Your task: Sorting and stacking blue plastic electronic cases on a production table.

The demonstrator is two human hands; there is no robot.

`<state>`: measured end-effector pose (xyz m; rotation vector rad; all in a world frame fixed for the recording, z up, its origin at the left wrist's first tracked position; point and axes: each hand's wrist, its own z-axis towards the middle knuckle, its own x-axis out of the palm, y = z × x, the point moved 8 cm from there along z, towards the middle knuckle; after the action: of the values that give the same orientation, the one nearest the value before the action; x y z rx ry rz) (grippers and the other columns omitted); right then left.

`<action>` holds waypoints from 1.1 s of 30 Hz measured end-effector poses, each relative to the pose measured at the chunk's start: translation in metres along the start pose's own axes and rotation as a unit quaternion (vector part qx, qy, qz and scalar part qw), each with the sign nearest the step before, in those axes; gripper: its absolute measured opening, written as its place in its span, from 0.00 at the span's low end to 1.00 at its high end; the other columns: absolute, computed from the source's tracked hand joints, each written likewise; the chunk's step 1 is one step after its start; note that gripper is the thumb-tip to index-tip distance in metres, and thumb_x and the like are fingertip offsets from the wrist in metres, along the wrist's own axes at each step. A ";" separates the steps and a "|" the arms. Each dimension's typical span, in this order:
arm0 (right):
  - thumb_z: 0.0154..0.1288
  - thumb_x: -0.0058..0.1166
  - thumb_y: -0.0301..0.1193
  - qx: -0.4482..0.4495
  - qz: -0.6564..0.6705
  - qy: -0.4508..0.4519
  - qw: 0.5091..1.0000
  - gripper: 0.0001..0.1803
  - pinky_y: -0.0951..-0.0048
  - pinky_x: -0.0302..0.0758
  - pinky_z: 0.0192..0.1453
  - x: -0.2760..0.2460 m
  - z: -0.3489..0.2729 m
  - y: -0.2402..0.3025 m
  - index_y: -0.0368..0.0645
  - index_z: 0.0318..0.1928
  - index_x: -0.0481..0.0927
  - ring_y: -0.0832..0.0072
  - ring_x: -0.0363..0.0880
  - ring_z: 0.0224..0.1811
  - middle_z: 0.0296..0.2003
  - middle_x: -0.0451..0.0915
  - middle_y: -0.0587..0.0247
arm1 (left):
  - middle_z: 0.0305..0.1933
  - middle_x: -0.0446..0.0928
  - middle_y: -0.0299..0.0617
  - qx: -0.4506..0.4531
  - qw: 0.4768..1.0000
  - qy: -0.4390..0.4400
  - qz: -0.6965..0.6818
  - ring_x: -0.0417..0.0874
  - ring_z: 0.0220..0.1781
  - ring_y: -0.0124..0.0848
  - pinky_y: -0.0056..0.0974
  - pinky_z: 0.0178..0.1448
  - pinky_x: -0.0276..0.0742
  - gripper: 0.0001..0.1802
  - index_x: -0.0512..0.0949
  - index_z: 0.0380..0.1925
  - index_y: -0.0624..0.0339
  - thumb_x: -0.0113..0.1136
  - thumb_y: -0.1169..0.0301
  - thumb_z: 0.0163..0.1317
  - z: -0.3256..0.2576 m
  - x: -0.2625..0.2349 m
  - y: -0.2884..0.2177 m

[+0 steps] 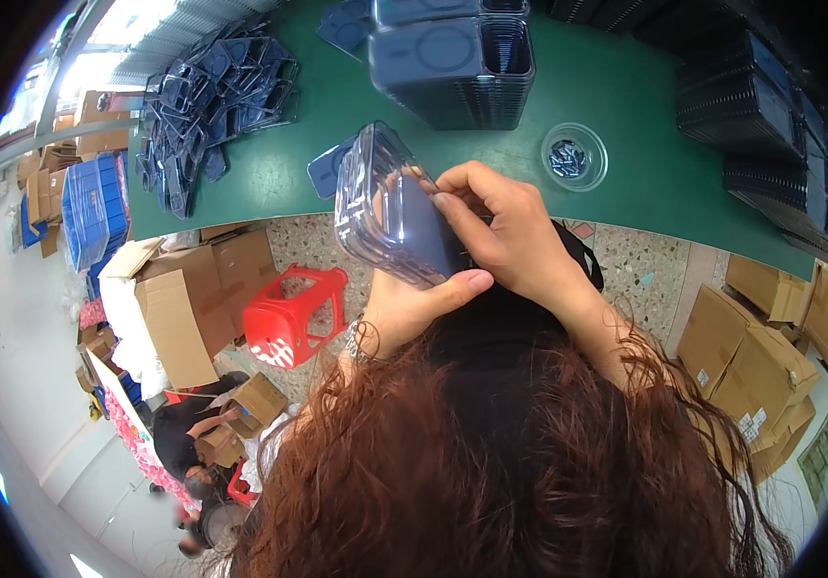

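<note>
My left hand (412, 306) is wrapped round a stack of translucent dark blue phone cases (375, 207), held tilted just off the table's near edge. Most of its fingers are hidden behind the stack; the thumb shows along the lower side. My right hand (510, 226) is closed at the stack's right edge, thumb and forefinger pinched together. What sits between those fingertips, if anything, is too small to make out. One more phone case (327, 170) lies flat on the table, partly behind the stack. Right of my hands stands a clear round bowl (601, 171) holding several small shiny pieces (568, 159).
On the green table (472, 149), a loose heap of phone cases (217, 91) lies at left. A neat stack (428, 72) stands at the far middle, with tall dark stacks (741, 106) at right. Below are a red stool (289, 313) and cardboard boxes (746, 361). Another person (183, 429) is at lower left.
</note>
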<state>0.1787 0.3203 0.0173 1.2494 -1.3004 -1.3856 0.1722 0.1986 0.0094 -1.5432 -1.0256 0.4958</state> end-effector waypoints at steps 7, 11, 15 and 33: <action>0.68 0.54 0.25 0.004 -0.009 -0.011 1.000 0.06 0.63 0.77 0.43 0.002 0.006 -0.011 0.36 0.43 0.78 0.53 0.82 0.38 0.36 0.82 0.50 | 0.67 0.61 0.45 -0.067 0.997 -0.010 -0.024 0.65 0.71 0.36 0.44 0.74 0.62 0.56 0.48 0.72 0.63 0.77 0.70 0.49 0.007 0.002 0.016; 0.71 0.54 0.24 0.012 0.025 -0.005 1.000 0.04 0.72 0.75 0.40 0.002 0.008 -0.020 0.36 0.42 0.77 0.75 0.78 0.33 0.32 0.80 0.58 | 0.66 0.62 0.44 -0.032 0.998 -0.018 -0.052 0.65 0.70 0.35 0.43 0.74 0.63 0.55 0.50 0.72 0.62 0.77 0.70 0.50 0.011 0.004 0.012; 0.69 0.51 0.23 -0.025 0.023 -0.004 0.999 0.05 0.62 0.77 0.47 0.004 0.008 -0.019 0.36 0.43 0.77 0.52 0.81 0.42 0.39 0.81 0.48 | 0.65 0.63 0.42 -0.001 0.995 -0.048 -0.089 0.66 0.69 0.34 0.43 0.73 0.64 0.54 0.51 0.71 0.61 0.77 0.70 0.49 0.016 -0.003 0.011; 0.72 0.52 0.25 0.077 0.130 0.069 0.986 0.08 0.76 0.77 0.51 0.018 0.013 -0.053 0.34 0.48 0.77 0.78 0.81 0.47 0.42 0.83 0.60 | 0.69 0.62 0.42 -0.017 0.988 -0.060 -0.143 0.64 0.72 0.37 0.44 0.74 0.61 0.56 0.53 0.73 0.59 0.77 0.69 0.45 0.015 -0.024 0.013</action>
<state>0.1663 0.3099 -0.0378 1.2055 -1.4365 -1.0141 0.1521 0.1884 -0.0115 -1.3793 -1.3308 0.3755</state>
